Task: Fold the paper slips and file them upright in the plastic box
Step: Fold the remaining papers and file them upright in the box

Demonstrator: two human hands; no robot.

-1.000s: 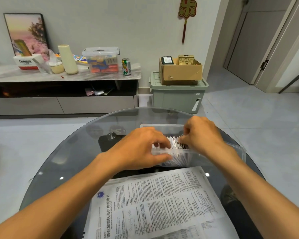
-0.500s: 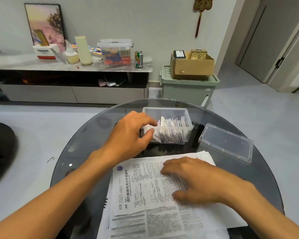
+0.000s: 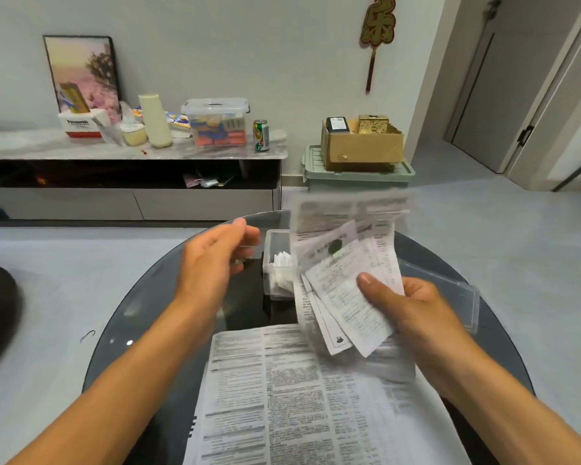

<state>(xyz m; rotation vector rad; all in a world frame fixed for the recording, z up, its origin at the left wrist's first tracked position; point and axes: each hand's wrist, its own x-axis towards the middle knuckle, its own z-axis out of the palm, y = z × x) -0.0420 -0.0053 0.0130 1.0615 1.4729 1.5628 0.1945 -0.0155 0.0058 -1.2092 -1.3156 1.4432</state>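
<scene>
Right hand [image 3: 413, 307] grips blurred slips [image 3: 346, 280] | box [image 3: 275, 263] half hidden

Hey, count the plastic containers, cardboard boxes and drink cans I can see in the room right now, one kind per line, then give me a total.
Plastic containers: 3, the small clear box on the glass table, the clear tub on the sideboard, the green bin on the floor
Cardboard boxes: 1
Drink cans: 1
Total: 5

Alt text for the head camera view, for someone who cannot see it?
A person's right hand holds up several printed paper slips above a glass table; the left hand hovers open beside a clear plastic box of folded slips.
</scene>
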